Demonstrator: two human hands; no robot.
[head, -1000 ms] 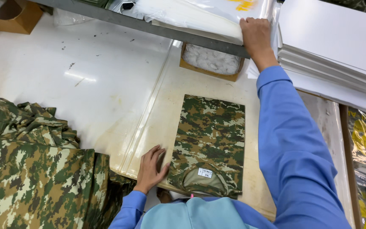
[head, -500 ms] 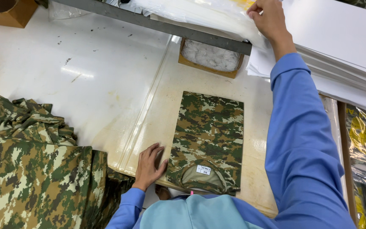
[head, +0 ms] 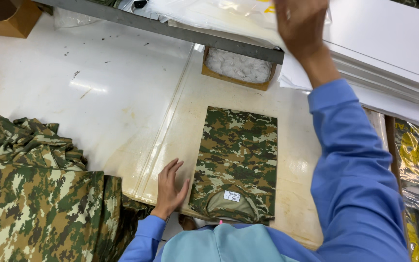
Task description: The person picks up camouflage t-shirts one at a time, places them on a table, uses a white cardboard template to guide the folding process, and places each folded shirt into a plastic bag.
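Head view: I have the folded camouflage shirt (head: 238, 162) lying flat on the yellowed board (head: 292, 160), collar end nearest me, near the middle of the white table (head: 73, 82). My left hand (head: 169, 188) rests flat on the board just left of the shirt's near corner, fingers spread and holding nothing, the thumb touching the cloth edge. My right hand (head: 300, 24) is raised at the far side, at the stack of clear plastic bags (head: 209, 12) on the grey shelf (head: 170, 29); it is blurred and seen from the back, so I cannot tell whether the fingers pinch a bag or only touch it.

To do this well, I judge the right fingers should take one bag only, by its open edge, and peel it off without dragging the ones beneath. The left hand ought to hold the shirt square so the fold does not slip.

A heap of loose camouflage shirts (head: 35, 194) lies on the left, well apart. White card sheets (head: 394, 53) are stacked far right, and a small box of white packets (head: 238, 68) sits beyond the shirt.
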